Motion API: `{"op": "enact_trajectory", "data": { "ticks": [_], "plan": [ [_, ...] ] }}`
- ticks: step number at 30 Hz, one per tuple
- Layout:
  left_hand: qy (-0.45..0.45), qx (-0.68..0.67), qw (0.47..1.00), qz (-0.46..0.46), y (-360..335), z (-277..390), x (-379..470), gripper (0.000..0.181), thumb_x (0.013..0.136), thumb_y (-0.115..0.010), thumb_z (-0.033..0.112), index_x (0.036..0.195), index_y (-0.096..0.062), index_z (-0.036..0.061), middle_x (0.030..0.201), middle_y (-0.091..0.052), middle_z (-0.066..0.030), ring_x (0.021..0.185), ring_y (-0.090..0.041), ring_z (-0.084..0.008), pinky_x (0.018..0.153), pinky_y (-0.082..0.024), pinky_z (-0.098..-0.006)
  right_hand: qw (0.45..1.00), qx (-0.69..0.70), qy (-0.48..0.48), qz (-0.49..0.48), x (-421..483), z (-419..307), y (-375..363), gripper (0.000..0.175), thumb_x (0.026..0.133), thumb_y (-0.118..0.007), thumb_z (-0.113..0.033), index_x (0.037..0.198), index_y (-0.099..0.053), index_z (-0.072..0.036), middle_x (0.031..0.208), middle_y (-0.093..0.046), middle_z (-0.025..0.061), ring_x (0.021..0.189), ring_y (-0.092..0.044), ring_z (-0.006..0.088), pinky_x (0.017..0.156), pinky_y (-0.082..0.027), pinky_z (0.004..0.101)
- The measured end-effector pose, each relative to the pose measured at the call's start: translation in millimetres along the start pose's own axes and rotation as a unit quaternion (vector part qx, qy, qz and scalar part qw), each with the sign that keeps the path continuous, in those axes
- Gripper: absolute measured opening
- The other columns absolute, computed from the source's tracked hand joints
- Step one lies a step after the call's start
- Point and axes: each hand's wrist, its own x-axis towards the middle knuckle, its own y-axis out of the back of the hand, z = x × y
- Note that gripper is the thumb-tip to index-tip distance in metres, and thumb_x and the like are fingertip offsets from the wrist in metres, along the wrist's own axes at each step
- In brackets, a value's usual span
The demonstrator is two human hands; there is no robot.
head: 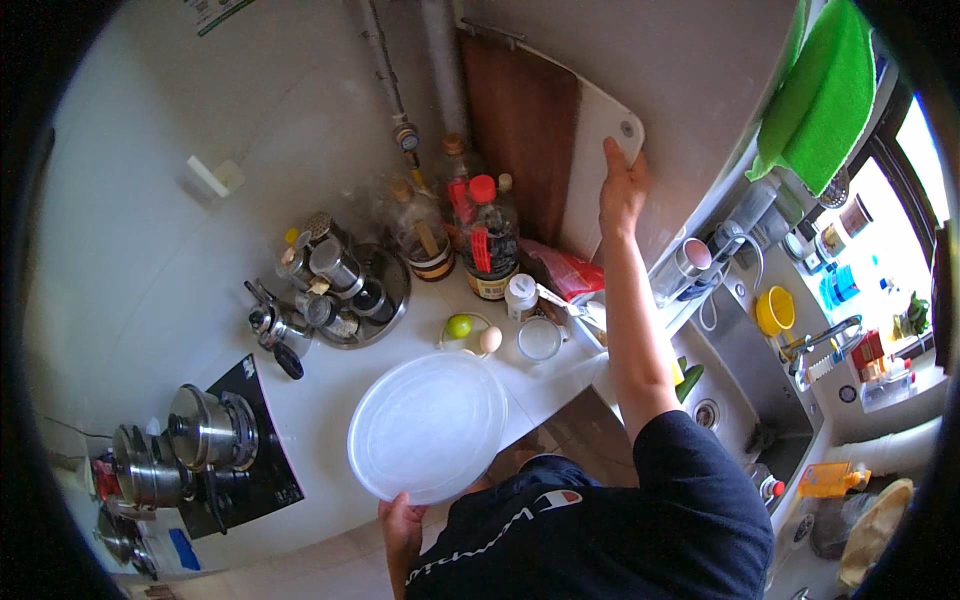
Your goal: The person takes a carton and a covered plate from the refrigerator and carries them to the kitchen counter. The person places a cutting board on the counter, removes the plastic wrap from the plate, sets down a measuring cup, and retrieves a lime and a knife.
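Observation:
My left hand [402, 514] grips the near rim of a round translucent plastic lid [429, 427], which covers part of the white counter. With my right arm stretched out, my right hand [624, 184] holds the edge of a white cutting board [592, 142] near its top corner. That board stands upright against the wall, behind a dark brown board [517, 120]. Just beyond the lid lie a green lime-like fruit [459, 325] and an egg [490, 339], beside a glass cup [538, 340] and a white-capped jar [521, 292].
Large bottles [491, 240] stand in the corner, beside a round metal tray [397, 307] with seasoning jars. Metal pots [202, 427] sit on the black cooktop [270, 480] at left. At right is a steel sink [720, 375] with green vegetables [688, 381]; a green cloth [817, 97] hangs above.

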Motion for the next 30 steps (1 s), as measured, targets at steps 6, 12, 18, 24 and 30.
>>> {"op": "enact_trajectory", "data": {
  "ticks": [6, 12, 18, 24, 30],
  "plan": [
    [-0.025, -0.010, 1.000, 0.009, 23.4, -0.4, -5.1, 0.044, 0.086, -0.039, 0.008, 0.129, -0.031, 0.0001, 0.122, -0.046, -0.0166, 0.106, -0.051, -0.0290, 0.085, -0.047, -0.0398, 0.992, 0.080, 0.081, 0.049, 6.2, -72.9, 8.2, 0.018, 0.082, -0.063, -0.016, 0.087, -0.062, 0.001, 0.075, -0.059, 0.0018, 0.069, -0.049, 0.0076, 0.063, -0.039, 0.0224],
    [-0.047, -0.065, 0.997, 0.016, 71.8, 4.3, -11.1, 0.046, 0.083, -0.045, 0.009, 0.127, -0.035, 0.0018, 0.118, -0.049, -0.0148, 0.103, -0.052, -0.0277, 0.082, -0.047, -0.0413, 0.968, 0.141, 0.185, 0.099, -8.0, -144.7, 32.4, 0.014, 0.079, -0.065, -0.011, 0.089, -0.062, -0.002, 0.081, -0.063, 0.0038, 0.071, -0.055, 0.0100, 0.065, -0.043, 0.0232],
    [-0.053, -0.045, 0.997, -0.023, 144.9, 22.2, -26.6, 0.039, 0.083, -0.050, 0.014, 0.120, -0.043, 0.0052, 0.111, -0.053, -0.0090, 0.097, -0.055, -0.0209, 0.076, -0.049, -0.0344, 0.954, 0.129, 0.246, 0.109, -58.8, -221.3, 63.5, 0.024, 0.077, -0.068, -0.015, 0.094, -0.059, -0.001, 0.087, -0.063, 0.0091, 0.079, -0.061, 0.0187, 0.073, -0.050, 0.0321],
    [-0.056, -0.041, 0.997, -0.024, 221.8, 37.8, -64.9, 0.036, 0.083, -0.051, 0.015, 0.117, -0.045, 0.0058, 0.108, -0.055, -0.0078, 0.092, -0.056, -0.0188, 0.073, -0.049, -0.0317, 0.959, 0.000, 0.254, 0.124, -162.4, -301.3, 76.9, 0.036, 0.078, -0.067, -0.024, 0.104, -0.057, -0.002, 0.096, -0.062, 0.0114, 0.092, -0.059, 0.0243, 0.081, -0.050, 0.0378],
    [-0.051, -0.033, 0.998, -0.017, 289.9, 47.1, -109.0, 0.038, 0.084, -0.050, 0.014, 0.119, -0.043, 0.0044, 0.109, -0.054, -0.0083, 0.094, -0.056, -0.0189, 0.073, -0.049, -0.0306, 0.985, -0.019, 0.167, 0.043, -252.1, -307.8, 77.0, 0.039, 0.078, -0.066, -0.027, 0.109, -0.056, -0.004, 0.095, -0.062, 0.0086, 0.092, -0.059, 0.0219, 0.087, -0.047, 0.0374]
  ]
}}
